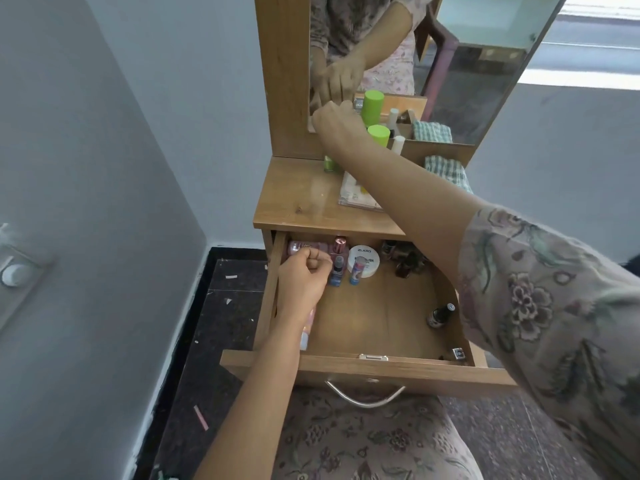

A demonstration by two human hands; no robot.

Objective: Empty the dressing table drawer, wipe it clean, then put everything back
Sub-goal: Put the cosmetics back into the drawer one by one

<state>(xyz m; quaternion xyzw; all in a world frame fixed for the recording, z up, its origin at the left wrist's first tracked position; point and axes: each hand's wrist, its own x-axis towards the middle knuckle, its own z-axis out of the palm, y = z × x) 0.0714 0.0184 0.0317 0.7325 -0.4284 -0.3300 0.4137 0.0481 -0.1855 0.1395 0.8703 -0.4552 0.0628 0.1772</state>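
Dressing table mirror (pixel 450 64) at far, wood worktop (pixel 301 195) below it. Drawer (pixel 381 313) pulled out toward near side, items left inside. Checked cloth (pixel 446 171) on worktop far right, flat packet (pixel 356 192) beside it, partly under the right forearm. Green-capped bottle (pixel 378 135) stands by the mirror. Right grip (pixel 337 121) at far of worktop just left of that bottle, fingers curled away from camera; cannot tell if it holds anything. Left grip (pixel 304 271) in drawer's far left, fingers curled tight, touching a small blue-based bottle (pixel 336 270); hold unclear. White round jar (pixel 363 259) at drawer far middle. Nail polish bottles (pixel 405 261) clustered far right. One dark nail polish bottle (pixel 440 315) lies at the right wall.
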